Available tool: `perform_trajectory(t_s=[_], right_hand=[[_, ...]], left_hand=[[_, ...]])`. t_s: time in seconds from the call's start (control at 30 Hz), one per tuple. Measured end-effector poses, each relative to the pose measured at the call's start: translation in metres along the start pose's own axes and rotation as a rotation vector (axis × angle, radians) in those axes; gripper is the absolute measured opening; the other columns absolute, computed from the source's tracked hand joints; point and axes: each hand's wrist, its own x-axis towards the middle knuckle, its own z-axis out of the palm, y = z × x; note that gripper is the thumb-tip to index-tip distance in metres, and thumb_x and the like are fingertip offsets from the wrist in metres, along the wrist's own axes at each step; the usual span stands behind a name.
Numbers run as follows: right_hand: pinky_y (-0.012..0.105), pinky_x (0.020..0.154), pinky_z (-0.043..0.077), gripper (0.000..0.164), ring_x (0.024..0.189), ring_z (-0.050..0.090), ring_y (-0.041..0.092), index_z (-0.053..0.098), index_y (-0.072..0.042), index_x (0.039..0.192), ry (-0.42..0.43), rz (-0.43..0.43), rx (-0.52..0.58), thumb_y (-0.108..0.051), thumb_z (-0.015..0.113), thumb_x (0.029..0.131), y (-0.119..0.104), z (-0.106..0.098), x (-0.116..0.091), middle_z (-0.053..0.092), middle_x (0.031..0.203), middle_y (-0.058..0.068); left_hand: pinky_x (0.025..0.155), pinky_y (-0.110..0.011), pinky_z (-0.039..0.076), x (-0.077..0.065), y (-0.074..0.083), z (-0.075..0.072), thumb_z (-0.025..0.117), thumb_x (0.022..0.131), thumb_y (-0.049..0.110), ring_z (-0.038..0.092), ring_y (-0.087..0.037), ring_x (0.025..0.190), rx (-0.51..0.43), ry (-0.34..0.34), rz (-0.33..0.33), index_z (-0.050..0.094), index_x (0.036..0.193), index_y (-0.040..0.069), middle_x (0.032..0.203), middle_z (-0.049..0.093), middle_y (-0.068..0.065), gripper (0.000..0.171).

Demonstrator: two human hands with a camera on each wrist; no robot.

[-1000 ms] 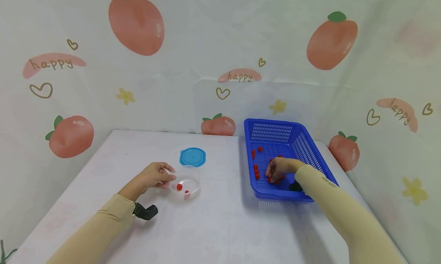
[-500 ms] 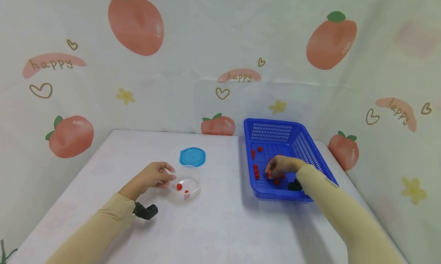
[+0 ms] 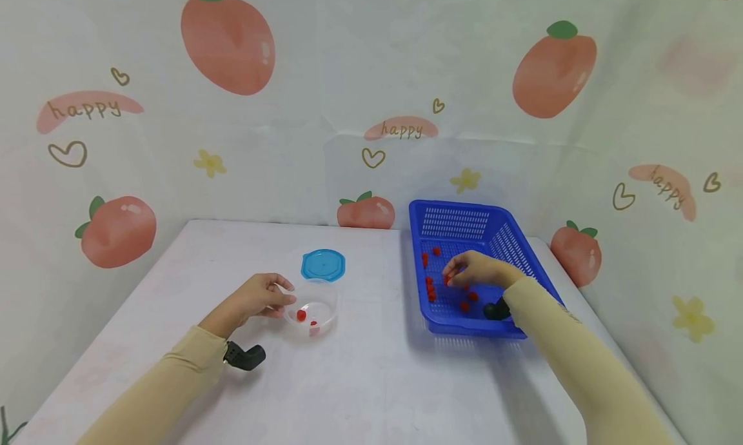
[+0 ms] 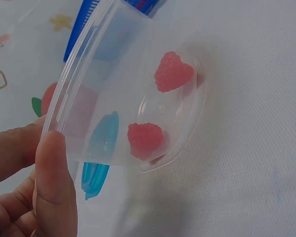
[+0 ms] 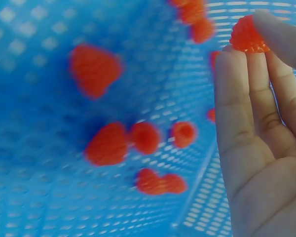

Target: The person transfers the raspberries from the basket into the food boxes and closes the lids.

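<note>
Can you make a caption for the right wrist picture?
A right-hand grip pinches one red berry, with other berries behind in a blue basket.

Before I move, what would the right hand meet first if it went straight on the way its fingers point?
The right hand would probably meet the red berries along the blue basket's left wall, or that wall itself if it travels higher; depth is unclear.
</note>
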Motion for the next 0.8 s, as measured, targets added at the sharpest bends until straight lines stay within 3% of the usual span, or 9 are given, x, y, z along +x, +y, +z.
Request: perform_trajectory(t_s=[0.3,0.53,0.67,0.8], right_hand=[[0.047,0.098,0.047,0.032,0.104,0.059,0.031,0.063,-0.003,0.113,0.099,-0.102,0.064,-0.022,0.070,0.089,-0.013,-0.008,-0.009,0.063,0.108,0.009],[0.035,0.084,0.050,0.031,0.097,0.060,0.027,0.063,-0.005,0.112,0.194,-0.148,0.114,-0.025,0.071,0.089,-0.021,-0.012,-0.018,0.061,0.108,0.010],[0.034,0.088,0.048,0.035,0.101,0.059,0.029,0.062,-0.003,0.112,0.221,-0.170,0.123,-0.027,0.071,0.088,-0.025,-0.013,-0.021,0.060,0.110,0.010],[0.042,0.094,0.047,0.037,0.102,0.058,0.026,0.062,-0.002,0.112,0.243,-0.207,0.141,-0.028,0.072,0.088,-0.028,-0.014,-0.021,0.061,0.110,0.011]], left_hand=[[0.064,-0.024,0.056,0.001,0.000,0.000,0.071,0.088,0.016,0.059,-0.014,0.064,-0.005,-0.006,-0.003,0.054,0.120,-0.002,0.074,0.056,-0.004,0.040],[0.063,-0.024,0.056,0.003,-0.002,-0.001,0.071,0.088,0.016,0.059,-0.014,0.064,-0.014,-0.013,-0.001,0.053,0.120,-0.003,0.074,0.056,-0.004,0.040],[0.064,-0.024,0.056,0.004,-0.003,-0.001,0.071,0.088,0.016,0.059,-0.014,0.064,-0.016,-0.008,-0.003,0.053,0.119,-0.002,0.074,0.056,-0.004,0.040],[0.064,-0.024,0.056,0.005,-0.003,-0.001,0.071,0.088,0.016,0.059,-0.014,0.064,-0.019,-0.006,-0.002,0.053,0.119,-0.002,0.074,0.056,-0.004,0.039]])
